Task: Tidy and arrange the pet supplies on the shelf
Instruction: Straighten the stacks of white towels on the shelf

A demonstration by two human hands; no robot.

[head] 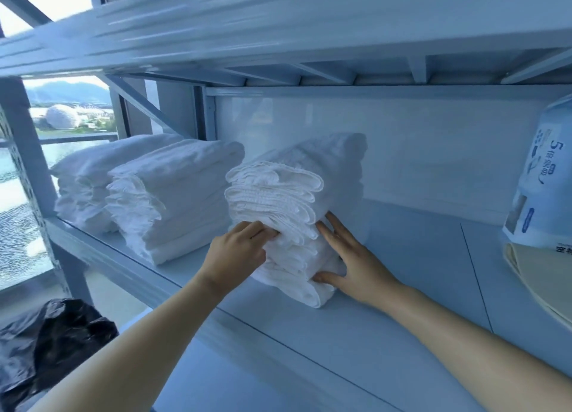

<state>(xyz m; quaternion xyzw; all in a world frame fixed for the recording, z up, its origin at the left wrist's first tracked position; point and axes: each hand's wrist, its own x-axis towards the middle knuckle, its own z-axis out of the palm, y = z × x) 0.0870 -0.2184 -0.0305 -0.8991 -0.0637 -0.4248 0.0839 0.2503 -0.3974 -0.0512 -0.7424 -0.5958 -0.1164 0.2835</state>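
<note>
— From the head camera, where is the white pad stack (288, 201)?
— On the shelf (402, 288), near two other stacks (173, 195). The left hand (238, 250) curls its fingers into the front folds. The right hand (353, 266) presses flat, fingers spread, against the side.
— Any advice?
— Push evenly from both sides, so no layer slips.

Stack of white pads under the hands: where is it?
In the head view, the stack of white pads stands on the shelf, just right of a similar stack; the left hand grips its front and the right hand presses its right side.
</note>
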